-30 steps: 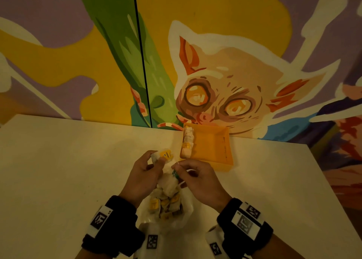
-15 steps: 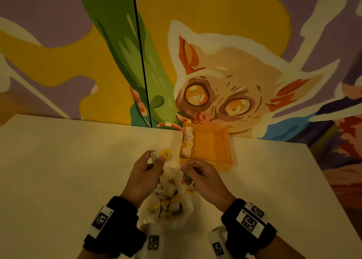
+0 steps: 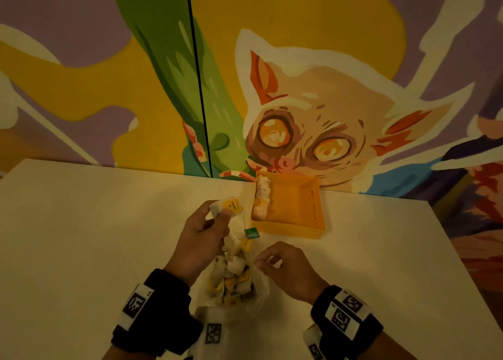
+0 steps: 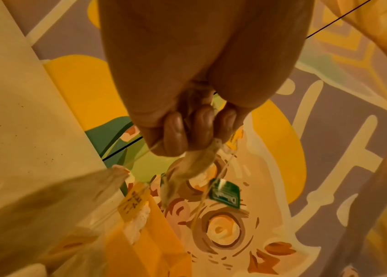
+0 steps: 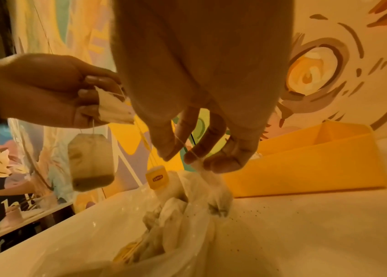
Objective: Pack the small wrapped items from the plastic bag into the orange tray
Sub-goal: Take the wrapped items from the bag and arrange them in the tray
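Observation:
My left hand grips a white tea bag with a yellow tag, held above the clear plastic bag full of tea bags. Strings hang from that grip: a green tag, and in the right wrist view a second tea bag and a yellow tag. My right hand is at the plastic bag's right rim and pinches a thin string with a tea bag on it. The orange tray stands just beyond, with tea bags lined along its left wall.
The tray sits at the white table's far edge, against a painted mural wall. Fine tea dust is scattered on the table by the bag. The table's right edge runs close on the right.
My right hand has pulled away from the left hand, down and toward me to the plastic bag's right rim. The green tag now dangles free under the left hand's tea bag.

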Demonstrator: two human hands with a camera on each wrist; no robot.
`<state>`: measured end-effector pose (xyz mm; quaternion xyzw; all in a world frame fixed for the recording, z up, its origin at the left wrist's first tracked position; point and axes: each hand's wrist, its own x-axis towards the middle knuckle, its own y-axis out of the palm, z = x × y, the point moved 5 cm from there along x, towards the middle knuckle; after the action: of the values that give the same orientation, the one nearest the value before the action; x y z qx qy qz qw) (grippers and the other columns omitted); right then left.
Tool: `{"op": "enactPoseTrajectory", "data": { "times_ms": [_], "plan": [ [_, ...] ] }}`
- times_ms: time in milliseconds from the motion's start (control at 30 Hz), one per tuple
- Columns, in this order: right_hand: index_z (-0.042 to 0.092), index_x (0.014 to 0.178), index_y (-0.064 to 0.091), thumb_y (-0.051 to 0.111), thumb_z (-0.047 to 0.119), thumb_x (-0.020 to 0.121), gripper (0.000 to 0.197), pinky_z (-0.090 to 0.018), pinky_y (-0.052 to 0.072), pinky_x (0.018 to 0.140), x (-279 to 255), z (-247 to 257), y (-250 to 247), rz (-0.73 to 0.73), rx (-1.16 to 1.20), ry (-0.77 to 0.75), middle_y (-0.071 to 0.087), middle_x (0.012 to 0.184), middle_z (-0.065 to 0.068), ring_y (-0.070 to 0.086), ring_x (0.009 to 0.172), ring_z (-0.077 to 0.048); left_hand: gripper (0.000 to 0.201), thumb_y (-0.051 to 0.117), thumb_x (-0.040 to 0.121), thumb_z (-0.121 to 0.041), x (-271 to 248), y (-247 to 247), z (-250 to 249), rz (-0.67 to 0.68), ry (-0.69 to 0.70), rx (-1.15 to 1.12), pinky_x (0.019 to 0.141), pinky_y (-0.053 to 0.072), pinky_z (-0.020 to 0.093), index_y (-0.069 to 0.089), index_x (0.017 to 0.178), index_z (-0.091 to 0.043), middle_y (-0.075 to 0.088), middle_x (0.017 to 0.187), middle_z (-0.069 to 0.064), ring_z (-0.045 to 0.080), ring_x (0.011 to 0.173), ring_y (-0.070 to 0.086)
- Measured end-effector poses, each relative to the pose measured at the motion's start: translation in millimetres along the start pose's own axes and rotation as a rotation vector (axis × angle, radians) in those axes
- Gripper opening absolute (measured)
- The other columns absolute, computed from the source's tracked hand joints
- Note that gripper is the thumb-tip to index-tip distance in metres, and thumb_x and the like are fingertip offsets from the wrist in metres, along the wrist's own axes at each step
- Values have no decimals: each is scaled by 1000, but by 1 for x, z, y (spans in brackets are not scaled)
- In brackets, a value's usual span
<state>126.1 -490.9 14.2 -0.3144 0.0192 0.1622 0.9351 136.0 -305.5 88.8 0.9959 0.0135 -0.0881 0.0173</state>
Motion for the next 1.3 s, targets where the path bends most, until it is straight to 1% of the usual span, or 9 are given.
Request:
{"op": "enactPoseTrajectory", "data": {
  "times_ms": [133,267,367,633,800,933,1033,1167,1300],
  "plan": [
    [31,87,71,68,24,89,9,-5,42,67,0,-6,-1,21,9,54,65,96,12,58,80,2,15,49,100,-20,-2,-1,-5,0,2,-32,43,27,21,61,108,-16,37,51,-10,6,44,28],
    [44,76,59,69,23,88,26,-7,43,67,-2,-11,-1,22,1,58,65,97,9,60,80,-1,14,50,99,-19,-3,-1,-7,-1,3,-47,45,25,24,61,107,-15,37,51,-9,8,46,27],
    [40,78,61,65,22,91,23,-12,44,70,-5,-10,-2,44,39,62,67,88,15,61,79,0,15,50,100,-20,-3,-2,-6,4,7,-46,45,25,24,61,107,-15,36,52,-8,8,47,26],
    [10,96,53,50,21,100,12,-33,53,51,-5,27,-18,38,549,144,65,76,-5,59,67,-22,14,52,99,-21,-4,-2,2,-2,-14,-29,43,27,22,63,105,-14,37,53,-6,9,46,27],
    [6,99,50,49,15,99,10,-41,58,61,-3,46,-25,45,781,137,60,80,-13,65,72,-31,14,53,98,-21,-6,2,8,20,-40,-22,44,26,23,60,102,-9,36,53,-6,9,45,25],
    [3,102,52,52,7,97,7,-35,57,64,-1,56,-27,44,790,78,65,76,-14,68,72,-31,10,57,96,-20,-11,3,13,12,-27,11,45,26,24,67,92,-17,37,54,-3,11,47,28],
    [5,106,53,53,5,96,10,-31,52,58,-1,64,-28,52,766,59,68,77,-12,65,67,-26,14,59,94,-15,-15,5,17,-19,39,57,46,35,15,73,91,-16,52,51,-14,1,45,42],
    [7,107,53,52,3,97,12,-29,49,56,2,76,-34,47,793,43,68,77,-13,61,63,-23,17,61,92,-10,-17,5,27,-106,51,14,49,41,7,76,92,-18,70,67,-16,-7,52,55],
    [4,111,52,50,0,97,15,-29,49,55,6,87,-39,48,889,46,69,75,-12,61,61,-21,24,61,92,-7,-21,10,34,-32,41,52,58,47,13,76,93,-26,74,83,-13,-2,67,64]
  ]
}}
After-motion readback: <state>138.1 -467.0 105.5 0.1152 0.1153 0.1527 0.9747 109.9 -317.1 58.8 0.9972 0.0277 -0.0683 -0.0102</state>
